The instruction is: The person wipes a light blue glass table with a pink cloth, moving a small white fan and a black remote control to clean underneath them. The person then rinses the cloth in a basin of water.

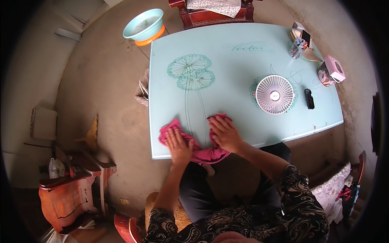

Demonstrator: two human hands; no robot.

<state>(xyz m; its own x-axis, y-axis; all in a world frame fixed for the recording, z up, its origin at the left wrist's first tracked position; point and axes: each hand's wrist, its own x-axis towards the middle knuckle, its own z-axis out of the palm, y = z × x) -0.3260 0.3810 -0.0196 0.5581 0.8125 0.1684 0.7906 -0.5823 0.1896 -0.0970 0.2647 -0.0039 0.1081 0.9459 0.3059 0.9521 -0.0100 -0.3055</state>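
A pink cloth [206, 155] lies at the near edge of a pale blue glass-topped table [231, 121], its middle sagging over the edge between my hands. My left hand [178, 145] presses flat on one bunched end, close to the table's left corner. On the other end rests my right hand [225, 134], its fingers pointing up and left and partly covering the fabric. Printed dandelion stems run across the tabletop between the two hands. What lies beneath my palms is hidden.
A white round fan [275, 94] stands on the table's right side, with a black object [309, 99] beside it. Farther back are a pen cup [297, 48] and a pink box [335, 67]. A light-blue basin [143, 25] sits beyond the far left corner. Carved wooden furniture [70, 197] stands at lower left.
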